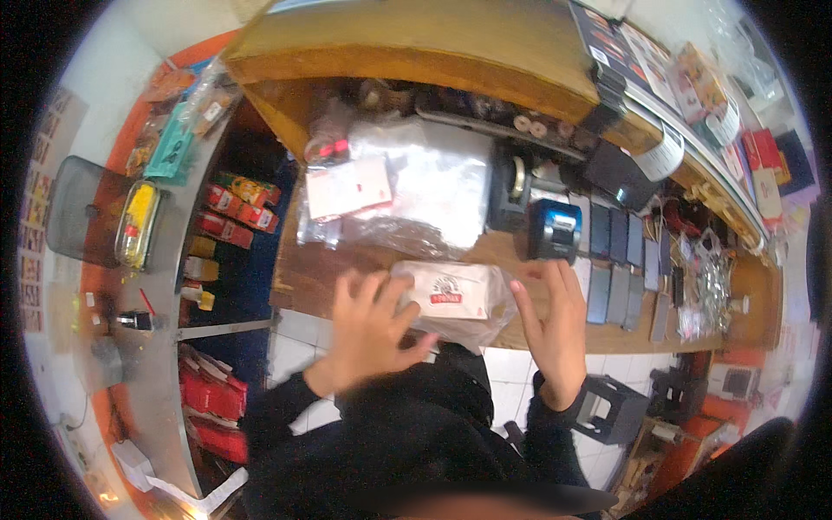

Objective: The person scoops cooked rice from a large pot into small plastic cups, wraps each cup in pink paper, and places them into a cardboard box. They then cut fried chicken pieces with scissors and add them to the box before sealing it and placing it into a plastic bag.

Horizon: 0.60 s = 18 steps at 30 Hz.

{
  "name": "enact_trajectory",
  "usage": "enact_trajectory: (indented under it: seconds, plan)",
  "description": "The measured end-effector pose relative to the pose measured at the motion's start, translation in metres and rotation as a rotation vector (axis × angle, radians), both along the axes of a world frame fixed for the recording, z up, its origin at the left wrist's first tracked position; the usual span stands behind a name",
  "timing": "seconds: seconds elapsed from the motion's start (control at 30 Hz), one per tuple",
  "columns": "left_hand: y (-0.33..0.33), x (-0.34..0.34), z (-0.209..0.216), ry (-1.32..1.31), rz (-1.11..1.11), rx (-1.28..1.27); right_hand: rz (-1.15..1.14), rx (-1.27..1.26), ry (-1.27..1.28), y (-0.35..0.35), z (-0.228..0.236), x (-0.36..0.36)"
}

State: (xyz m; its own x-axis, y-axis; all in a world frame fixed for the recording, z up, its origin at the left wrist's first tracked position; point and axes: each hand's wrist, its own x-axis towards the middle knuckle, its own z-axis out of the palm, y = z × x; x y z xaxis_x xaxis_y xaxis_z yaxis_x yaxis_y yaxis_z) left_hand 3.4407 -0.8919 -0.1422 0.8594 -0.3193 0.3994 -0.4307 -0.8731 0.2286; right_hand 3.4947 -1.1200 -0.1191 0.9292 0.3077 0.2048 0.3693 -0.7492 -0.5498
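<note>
A flat white packet with a dark and red printed emblem lies at the front edge of the wooden counter, inside a clear plastic bag. My left hand is at the packet's left end with its fingers spread, some of them over the bag's edge. On the other side, my right hand is open, thumb and fingers apart, beside the bag's right edge. Whether the right thumb touches the plastic I cannot tell. Neither hand is closed around anything.
Behind the packet lie clear plastic sheets and another white packet. A small black printer with a blue top and rows of dark phone-like slabs stand to the right. A metal side counter borders the left.
</note>
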Motion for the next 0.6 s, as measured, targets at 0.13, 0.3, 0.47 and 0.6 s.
enact_trajectory:
  seconds: [0.13,0.3,0.47,0.6]
  plan:
    - [-0.014,-0.022,-0.041,0.270,0.404,-0.293,0.350,-0.042,-0.069,0.075,-0.015,0.066]
    - [0.007,-0.043,-0.067,0.473,0.431,-0.797,0.757,-0.278,-0.006,0.199,-0.142,0.173]
    - [0.011,-0.058,-0.074,0.704,0.409,-1.161,0.762,-0.571,-0.074,0.284,-0.216,0.209]
    - [0.012,-0.047,-0.078,0.938,0.478,-1.033,0.831,-0.558,-0.077,0.286,-0.208,0.201]
